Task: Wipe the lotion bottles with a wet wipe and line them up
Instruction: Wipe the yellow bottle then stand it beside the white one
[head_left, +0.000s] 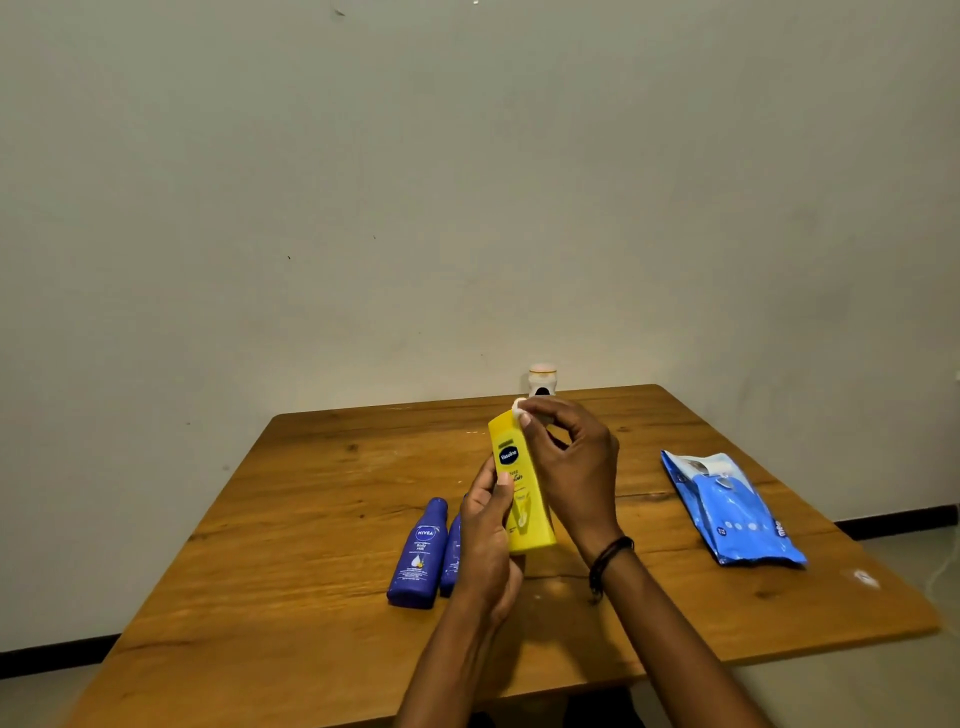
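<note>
I hold a tall yellow plastic lotion bottle (524, 499) with a blue oval logo upright in the air above the brown wooden tabletop (311, 519). My left hand (485, 535) grips its lower half, fingers curled round the side and thumb pressed on the front label. My right hand (571, 467) is up at the top of the bottle, its fingers pinching a small white wad of wet wipe (519, 404) against the cap end. A dark cord bracelet (608, 561) sits on my right wrist.

On the tabletop just left of my left hand, a dark blue plastic lotion bottle (417, 556) lies with its cap pointing away from me. A second dark blue bottle (451, 561) lies close beside it, partly hidden behind my hand.

Well off to my right lies a flat blue soft pack of wipes (732, 509). At the far edge, near the wall, stands a small white container (543, 382).
</note>
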